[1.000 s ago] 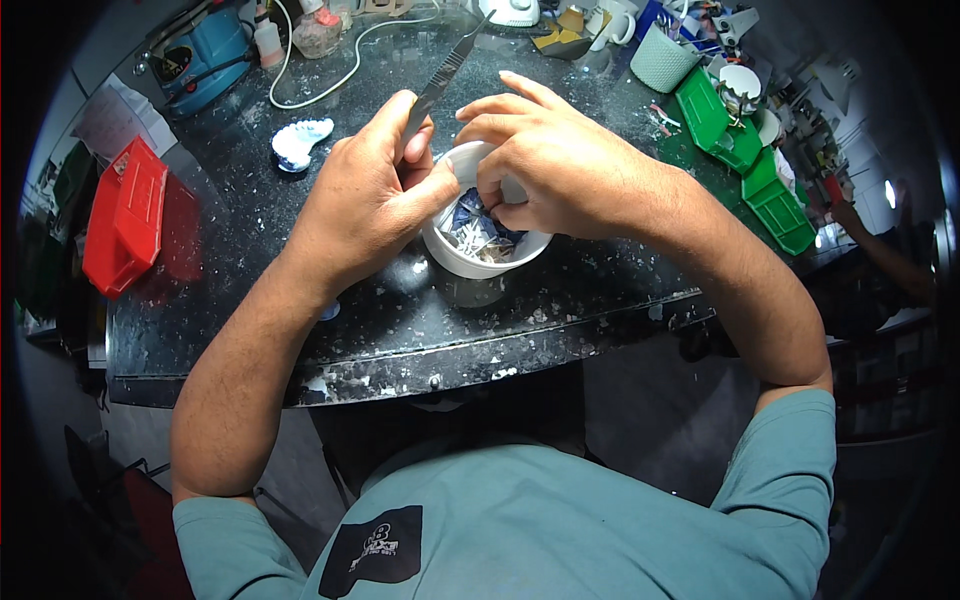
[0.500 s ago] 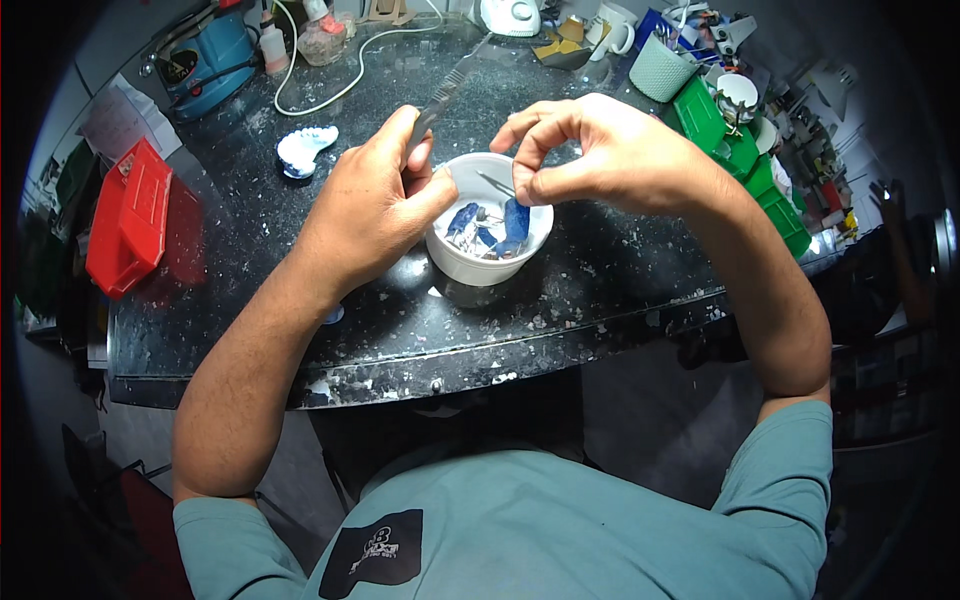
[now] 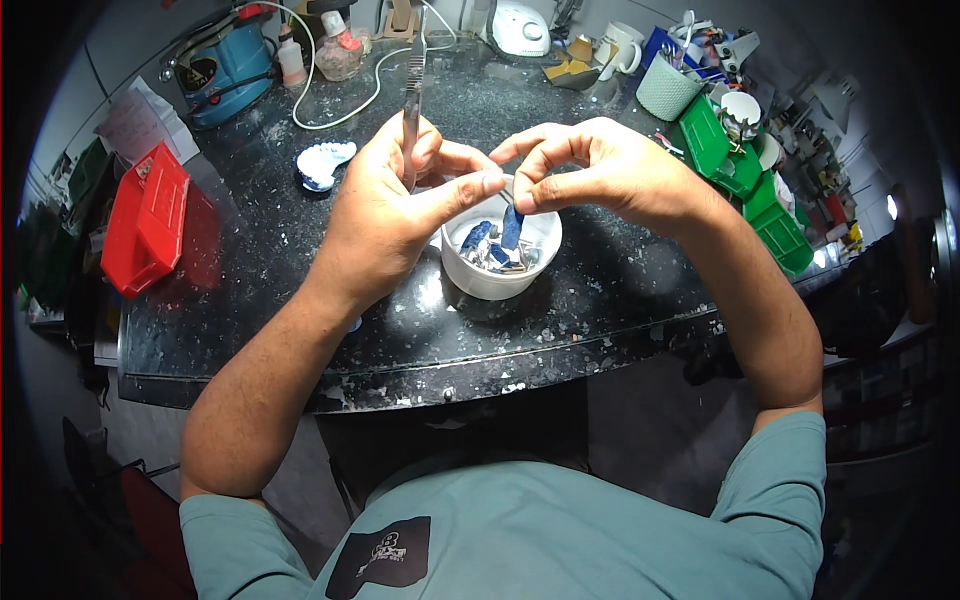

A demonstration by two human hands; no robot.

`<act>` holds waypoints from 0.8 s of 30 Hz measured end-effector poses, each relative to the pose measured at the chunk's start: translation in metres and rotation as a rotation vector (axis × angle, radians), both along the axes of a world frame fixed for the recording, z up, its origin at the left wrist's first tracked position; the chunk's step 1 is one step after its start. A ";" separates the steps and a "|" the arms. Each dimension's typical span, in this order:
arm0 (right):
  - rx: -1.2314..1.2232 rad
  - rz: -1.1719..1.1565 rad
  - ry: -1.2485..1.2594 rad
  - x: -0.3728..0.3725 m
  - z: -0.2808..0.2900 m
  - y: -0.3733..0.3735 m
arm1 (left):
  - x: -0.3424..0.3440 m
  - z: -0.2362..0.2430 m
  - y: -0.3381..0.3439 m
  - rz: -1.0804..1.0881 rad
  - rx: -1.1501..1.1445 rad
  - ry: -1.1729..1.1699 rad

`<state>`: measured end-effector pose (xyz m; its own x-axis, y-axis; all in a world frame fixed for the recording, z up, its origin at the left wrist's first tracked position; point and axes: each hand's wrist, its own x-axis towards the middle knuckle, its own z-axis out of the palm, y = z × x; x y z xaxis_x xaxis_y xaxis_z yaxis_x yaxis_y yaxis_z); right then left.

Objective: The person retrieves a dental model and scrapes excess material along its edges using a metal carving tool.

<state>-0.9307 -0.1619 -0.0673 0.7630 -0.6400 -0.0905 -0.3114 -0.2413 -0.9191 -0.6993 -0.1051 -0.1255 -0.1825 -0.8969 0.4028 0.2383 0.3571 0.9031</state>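
Observation:
A slim metal tool with a ridged grip (image 3: pixel 413 110) stands up out of my left hand (image 3: pixel 385 205), gripped against the palm. The thumb and forefinger of that hand reach toward my right fingertips, near a thin sliver whose kind I cannot make out. My right hand (image 3: pixel 605 170) pinches the top of a dark blue strip (image 3: pixel 512 228), which hangs down into a white round tub (image 3: pixel 490 285). Inside the tub lie small metal pieces (image 3: pixel 488 250) and other blue bits. Behind my left hand a white and blue dental model (image 3: pixel 325 162) rests on the bench.
The speckled black bench (image 3: pixel 610 290) carries a red bin (image 3: pixel 148 220) at left and green bins (image 3: pixel 775 225) at right. Along the back stand a blue machine (image 3: pixel 222 75), bottles (image 3: pixel 340 50), a white cable, a white device (image 3: pixel 520 28), a mug (image 3: pixel 620 48) and a woven cup (image 3: pixel 668 88).
My left thumb and forefinger have come closer to my right fingertips. The metal tool has swung more upright. The whole view has shifted slightly.

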 end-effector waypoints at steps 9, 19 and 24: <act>-0.836 -0.053 0.192 0.008 0.006 0.006 | 0.005 0.007 0.002 0.156 -0.008 -0.071; -0.056 -0.131 -0.024 0.022 0.008 0.007 | 0.002 0.001 0.002 0.145 0.006 -0.006; -0.246 -0.222 -0.204 0.018 0.019 -0.010 | 0.004 0.003 0.000 0.368 0.024 -0.229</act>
<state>-0.9130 -0.1718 -0.0483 0.5897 -0.7755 0.2255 -0.1981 -0.4096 -0.8905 -0.6958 -0.1056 -0.1223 0.0693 -0.9276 0.3671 -0.1084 0.3588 0.9271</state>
